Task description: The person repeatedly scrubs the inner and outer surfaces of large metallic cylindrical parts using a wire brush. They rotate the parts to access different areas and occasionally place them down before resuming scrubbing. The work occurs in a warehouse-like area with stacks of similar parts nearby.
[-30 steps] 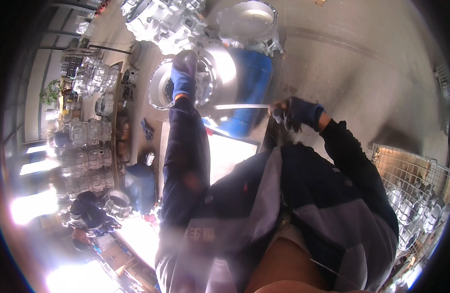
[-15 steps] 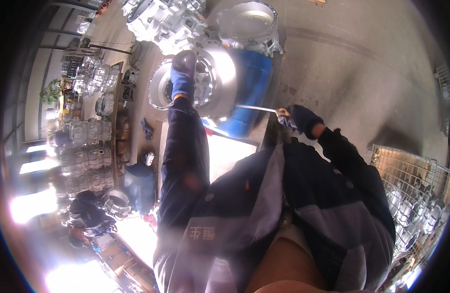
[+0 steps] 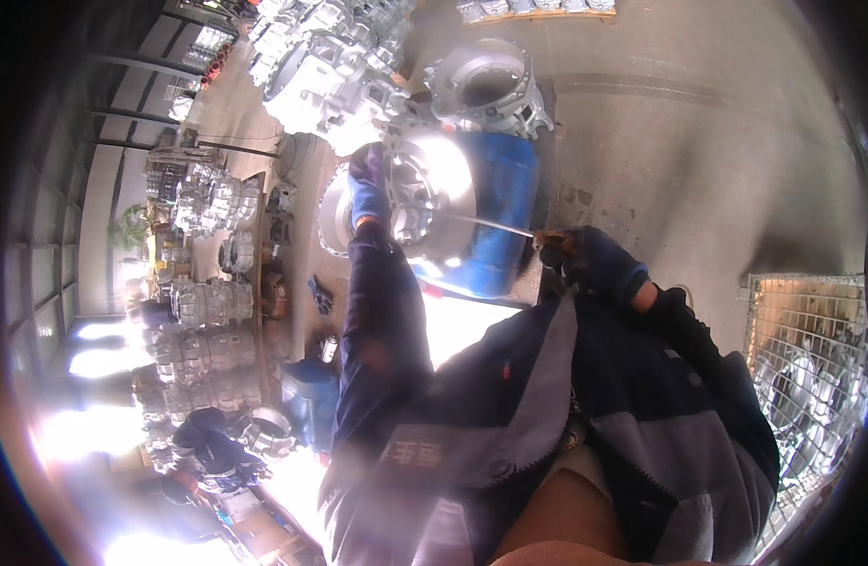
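A large bell-shaped silver metal casting (image 3: 457,193) lies on its side against a blue drum (image 3: 506,212). My left hand (image 3: 368,184), in a dark blue glove, reaches out and presses on the casting's left rim; its fingers are hard to make out in the glare. My gloved right hand (image 3: 599,262) is closed round the brown handle of a long thin file-like tool (image 3: 498,225). The shaft points left across the drum to the casting, where its tip fades into bright light.
More silver castings (image 3: 335,85) are heaped beyond my left hand, and a ring-shaped casting (image 3: 486,85) stands beyond the drum. To the right is a wire cage (image 3: 806,358) of metal parts. Rows of castings (image 3: 212,302), another blue drum (image 3: 311,396) and a bent-over person (image 3: 212,448) are at left.
The whole view has shifted, so things sit lower and further right. Against the casting, my left hand keeps its place. My right hand has turned slightly with the tool still in it.
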The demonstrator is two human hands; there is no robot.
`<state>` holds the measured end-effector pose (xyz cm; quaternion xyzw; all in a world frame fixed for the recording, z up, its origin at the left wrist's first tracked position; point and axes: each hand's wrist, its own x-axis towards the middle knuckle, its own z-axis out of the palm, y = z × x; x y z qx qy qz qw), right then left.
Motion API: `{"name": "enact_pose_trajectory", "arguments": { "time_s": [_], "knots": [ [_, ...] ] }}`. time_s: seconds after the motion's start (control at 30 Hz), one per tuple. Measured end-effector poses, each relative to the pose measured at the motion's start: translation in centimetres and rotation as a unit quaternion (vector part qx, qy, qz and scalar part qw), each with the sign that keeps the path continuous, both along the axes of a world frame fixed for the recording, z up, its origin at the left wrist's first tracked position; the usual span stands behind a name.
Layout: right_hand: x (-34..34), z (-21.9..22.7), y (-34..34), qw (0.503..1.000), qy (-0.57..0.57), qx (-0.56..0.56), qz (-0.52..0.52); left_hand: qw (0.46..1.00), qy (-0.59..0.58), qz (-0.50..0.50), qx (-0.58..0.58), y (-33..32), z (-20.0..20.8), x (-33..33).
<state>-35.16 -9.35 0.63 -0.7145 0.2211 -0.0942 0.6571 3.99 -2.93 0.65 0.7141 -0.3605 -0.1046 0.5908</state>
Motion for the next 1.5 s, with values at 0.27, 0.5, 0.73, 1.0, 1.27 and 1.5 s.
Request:
{"name": "enact_pose_trajectory", "arguments": {
  "time_s": [0.27, 0.5, 0.73, 1.0, 1.27, 1.5],
  "knots": [
    [-0.2, 1.1, 0.9, 0.998, -0.026, -0.057, -0.017, 0.998, 0.046, 0.019, -0.039, -0.6, -0.4, 0.8],
    [-0.4, 1.0, 0.7, 0.954, -0.102, -0.278, -0.052, 0.994, 0.028, 0.107, 0.011, -0.1, 0.2, -2.1],
    [-1.1, 1.7, 1.3, 0.993, 0.052, -0.105, 0.011, 0.992, 0.114, 0.006, -0.048, 0.6, 0.8, -2.5],
    [-0.6, 1.8, 1.1, 0.992, 0.03, -0.107, -0.058, 0.999, 0.027, 0.034, 0.016, -0.4, 1.2, -2.8],
    [0.0, 1.4, 1.2, 0.992, 0.0, -0.127, -0.018, 0.991, 0.118, 0.022, -0.053, 0.1, 1.9, -4.3],
    [0.3, 1.3, 0.9, 0.997, -0.021, -0.067, -0.009, 0.99, 0.122, 0.062, -0.02, -0.6, 0.3, -0.7]
  ]
}}
